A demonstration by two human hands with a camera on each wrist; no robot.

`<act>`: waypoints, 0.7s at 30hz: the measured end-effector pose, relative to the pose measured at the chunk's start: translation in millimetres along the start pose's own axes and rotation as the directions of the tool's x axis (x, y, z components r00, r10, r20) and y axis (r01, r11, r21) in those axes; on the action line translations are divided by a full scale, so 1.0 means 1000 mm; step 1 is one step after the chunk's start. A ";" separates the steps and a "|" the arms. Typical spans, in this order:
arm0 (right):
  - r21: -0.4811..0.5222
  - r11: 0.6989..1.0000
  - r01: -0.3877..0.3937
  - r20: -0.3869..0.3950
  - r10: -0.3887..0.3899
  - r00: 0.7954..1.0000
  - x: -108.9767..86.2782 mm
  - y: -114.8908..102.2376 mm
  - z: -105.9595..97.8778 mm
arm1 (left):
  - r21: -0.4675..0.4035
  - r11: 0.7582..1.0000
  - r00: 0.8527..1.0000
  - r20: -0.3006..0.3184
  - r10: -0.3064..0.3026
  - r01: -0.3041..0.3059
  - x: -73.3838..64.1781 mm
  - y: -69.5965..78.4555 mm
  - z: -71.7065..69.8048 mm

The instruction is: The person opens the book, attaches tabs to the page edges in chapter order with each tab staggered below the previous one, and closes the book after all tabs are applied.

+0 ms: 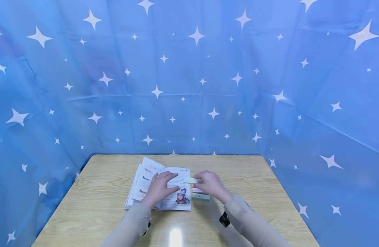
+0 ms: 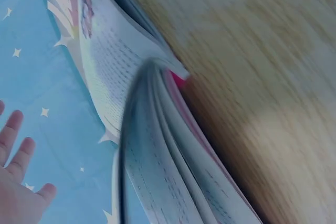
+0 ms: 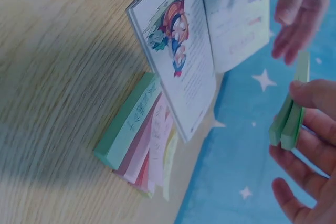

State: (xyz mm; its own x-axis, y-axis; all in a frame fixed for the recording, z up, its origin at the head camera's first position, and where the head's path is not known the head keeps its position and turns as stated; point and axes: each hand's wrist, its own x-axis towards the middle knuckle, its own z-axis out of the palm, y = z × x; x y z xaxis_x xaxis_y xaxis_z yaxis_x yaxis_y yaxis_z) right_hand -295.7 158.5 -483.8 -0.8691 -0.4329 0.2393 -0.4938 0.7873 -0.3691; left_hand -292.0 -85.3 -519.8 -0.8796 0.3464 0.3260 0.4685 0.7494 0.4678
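Observation:
An open book [image 1: 174, 200] with printed text and a cartoon picture lies on the table, its left pages lifting. Above it spreads my left hand [image 1: 160, 188], fingers extended and holding nothing; the left wrist view shows this hand [image 2: 22, 182] apart from the raised pages [image 2: 173, 166]. My right hand [image 1: 211, 185] pinches a light green sticky note pad [image 1: 190, 180] between thumb and fingers, just right of the book. In the right wrist view, the held pad [image 3: 290, 121] looks split into two layers at its near end.
By the book's right edge lie more sticky note pads: a green pad [image 3: 128, 121], pink pads [image 3: 149, 156] and a yellow one [image 3: 169, 169], partly overlapping. The wooden table [image 1: 96, 192] ends at a blue star-patterned curtain [image 1: 183, 120] behind and at both sides.

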 end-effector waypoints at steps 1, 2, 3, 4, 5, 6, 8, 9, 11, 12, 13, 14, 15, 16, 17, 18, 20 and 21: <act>-0.007 1.000 0.012 -0.002 -0.012 1.000 0.000 -0.001 0.000 | -0.001 1.000 1.000 -0.003 0.011 -0.011 0.001 0.002 0.000; -0.013 1.000 0.026 -0.006 -0.026 1.000 0.001 -0.002 0.000 | -0.002 1.000 1.000 -0.006 0.022 -0.022 0.003 0.004 0.000; -0.016 0.999 0.039 -0.010 -0.040 0.999 0.001 -0.003 -0.001 | -0.005 0.999 0.999 -0.010 0.032 -0.032 0.004 0.005 0.000; -0.020 0.998 0.055 -0.014 -0.055 0.998 0.001 -0.004 -0.001 | -0.003 0.999 0.999 -0.013 0.039 -0.039 0.005 0.006 0.000; -0.026 0.997 0.072 -0.017 -0.073 0.997 0.002 -0.005 -0.001 | -0.011 0.999 0.999 -0.016 0.046 -0.046 0.005 0.008 0.000; -0.032 0.996 0.087 -0.019 -0.087 0.996 0.002 -0.006 0.000 | -0.021 0.998 0.999 -0.019 0.051 -0.051 0.006 0.009 0.000; -0.043 0.993 0.111 -0.020 -0.112 0.994 0.002 -0.008 0.000 | -0.029 0.998 0.998 -0.024 0.060 -0.061 0.007 0.011 0.001; -0.049 0.992 0.119 -0.017 -0.120 0.993 0.002 -0.009 0.000 | -0.029 0.997 0.997 -0.026 0.066 -0.067 0.007 0.011 0.001; -0.059 0.989 0.139 -0.016 -0.140 0.990 0.002 -0.011 0.000 | -0.032 0.996 0.997 -0.032 0.077 -0.078 0.007 0.012 0.002; -0.063 0.987 0.145 -0.015 -0.146 0.989 0.002 -0.012 0.000 | -0.033 0.996 0.996 -0.036 0.083 -0.084 0.007 0.012 0.002; -0.065 0.987 0.147 -0.014 -0.148 0.989 0.002 -0.013 0.000 | -0.033 0.995 0.995 -0.040 0.089 -0.090 0.007 0.012 0.002; -0.068 0.987 0.149 -0.012 -0.150 0.989 0.002 -0.014 0.000 | -0.035 0.995 0.994 -0.045 0.096 -0.098 0.007 0.012 0.002; -0.069 0.986 0.151 -0.012 -0.152 0.988 0.001 -0.014 0.000 | -0.038 0.994 0.993 -0.050 0.102 -0.104 0.007 0.012 0.002; -0.069 0.986 0.153 -0.012 -0.154 0.988 0.001 -0.015 0.000 | -0.041 0.993 0.993 -0.055 0.108 -0.111 0.007 0.013 0.002; -0.071 0.986 0.153 -0.012 -0.155 0.988 0.001 -0.016 0.000 | -0.042 0.992 0.992 -0.059 0.113 -0.116 0.007 0.013 0.002; -0.070 0.986 0.149 -0.009 -0.150 0.989 0.001 -0.016 0.000 | -0.043 0.992 0.991 -0.064 0.117 -0.120 0.007 0.013 0.002; -0.067 0.988 0.142 -0.001 -0.142 0.990 0.000 -0.017 -0.001 | -0.046 0.991 0.990 -0.069 0.120 -0.123 0.006 0.013 0.002; -0.066 0.988 0.138 0.004 -0.138 0.990 0.000 -0.017 0.000 | -0.048 0.991 0.990 -0.069 0.120 -0.123 0.006 0.013 0.002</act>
State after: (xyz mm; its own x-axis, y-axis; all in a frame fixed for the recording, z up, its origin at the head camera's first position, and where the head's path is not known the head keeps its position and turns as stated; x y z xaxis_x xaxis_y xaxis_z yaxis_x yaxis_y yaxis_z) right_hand -287.6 145.1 -477.1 -0.7925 -0.5392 0.2849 -0.6063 0.7471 -0.2724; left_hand -291.4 -72.4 -513.2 -0.8095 0.3937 0.4355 0.5766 0.6730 0.4633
